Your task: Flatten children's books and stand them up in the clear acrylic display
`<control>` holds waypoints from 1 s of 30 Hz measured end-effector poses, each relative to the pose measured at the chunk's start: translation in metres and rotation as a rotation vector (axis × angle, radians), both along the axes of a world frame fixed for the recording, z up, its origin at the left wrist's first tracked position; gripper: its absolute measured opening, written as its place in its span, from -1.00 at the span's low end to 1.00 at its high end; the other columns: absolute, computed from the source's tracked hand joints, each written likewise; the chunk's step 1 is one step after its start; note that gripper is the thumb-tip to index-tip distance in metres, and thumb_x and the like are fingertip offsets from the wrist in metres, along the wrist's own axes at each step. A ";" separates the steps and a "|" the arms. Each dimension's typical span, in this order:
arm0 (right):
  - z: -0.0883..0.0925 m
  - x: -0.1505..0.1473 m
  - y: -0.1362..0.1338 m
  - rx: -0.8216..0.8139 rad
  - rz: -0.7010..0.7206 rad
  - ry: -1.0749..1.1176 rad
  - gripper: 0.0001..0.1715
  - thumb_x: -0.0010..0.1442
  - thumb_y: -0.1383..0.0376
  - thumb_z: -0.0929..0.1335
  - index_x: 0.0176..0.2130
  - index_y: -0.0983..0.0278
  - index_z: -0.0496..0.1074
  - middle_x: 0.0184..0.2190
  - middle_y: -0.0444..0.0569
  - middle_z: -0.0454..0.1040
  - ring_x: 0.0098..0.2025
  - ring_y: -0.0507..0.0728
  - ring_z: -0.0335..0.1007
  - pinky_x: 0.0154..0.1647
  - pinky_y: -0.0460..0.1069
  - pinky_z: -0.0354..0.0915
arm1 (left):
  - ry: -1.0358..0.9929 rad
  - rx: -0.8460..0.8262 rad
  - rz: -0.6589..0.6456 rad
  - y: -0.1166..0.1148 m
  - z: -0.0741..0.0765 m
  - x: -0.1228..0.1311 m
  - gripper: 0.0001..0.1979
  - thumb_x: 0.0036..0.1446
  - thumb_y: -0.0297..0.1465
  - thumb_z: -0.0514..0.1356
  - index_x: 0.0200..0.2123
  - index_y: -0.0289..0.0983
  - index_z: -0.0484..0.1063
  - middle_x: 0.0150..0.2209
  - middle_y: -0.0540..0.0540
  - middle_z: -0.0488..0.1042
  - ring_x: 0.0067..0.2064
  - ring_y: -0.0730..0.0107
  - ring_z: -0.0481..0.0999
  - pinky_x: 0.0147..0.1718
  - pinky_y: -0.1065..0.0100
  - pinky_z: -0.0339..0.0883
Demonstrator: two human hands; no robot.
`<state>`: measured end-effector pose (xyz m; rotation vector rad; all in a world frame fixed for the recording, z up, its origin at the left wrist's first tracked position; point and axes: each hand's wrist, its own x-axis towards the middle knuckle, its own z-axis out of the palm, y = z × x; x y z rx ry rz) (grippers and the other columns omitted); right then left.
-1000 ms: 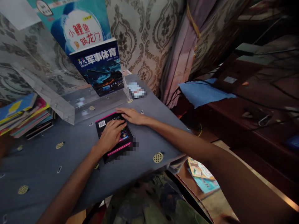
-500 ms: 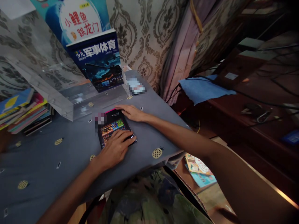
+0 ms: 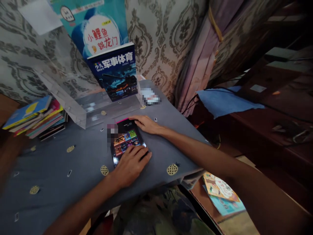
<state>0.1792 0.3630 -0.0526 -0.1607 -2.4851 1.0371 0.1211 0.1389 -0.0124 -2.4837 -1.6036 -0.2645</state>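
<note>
A dark book lies flat on the cloth-covered table, with rows of small coloured pictures on its cover and a pink strip along its far edge. My left hand rests over the near part of the book, fingers laid across the lower pictures and thumb out to the right. At the far right corner, my right hand touches the book with its fingers stretched along the far edge. Neither hand is closed round it. A blurred patch hides part of the book's left side.
Behind the book stands a clear plastic stand, holding an upright dark blue book and a larger teal book. Stacked books lie at left. A pixelated item sits by the stand. More books lie below the table's right edge.
The view has shifted, so the whole scene sits further right and lower. My left hand has drawn slightly toward me on the book, uncovering more pictures. My right hand keeps its place at the corner.
</note>
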 end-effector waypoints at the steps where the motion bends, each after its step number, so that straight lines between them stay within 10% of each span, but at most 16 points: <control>1: 0.001 0.001 0.000 -0.008 0.000 0.001 -0.47 0.34 0.44 0.17 0.22 0.23 0.37 0.16 0.03 0.48 0.23 0.17 0.37 0.28 0.21 0.26 | 0.020 -0.002 0.003 0.001 -0.001 0.001 -0.67 0.39 -0.49 -0.04 0.13 -0.29 0.37 0.06 -0.20 0.52 0.11 0.19 0.44 0.06 0.13 0.29; 30: -0.007 -0.001 0.001 0.053 -0.007 0.037 -0.49 0.31 0.44 0.21 0.20 0.24 0.38 0.18 0.07 0.47 0.22 0.17 0.39 0.28 0.22 0.27 | 0.016 -0.036 0.017 0.018 -0.013 -0.035 -0.60 0.34 -0.52 -0.01 0.19 -0.21 0.34 0.13 -0.18 0.49 0.18 0.23 0.41 0.11 0.13 0.29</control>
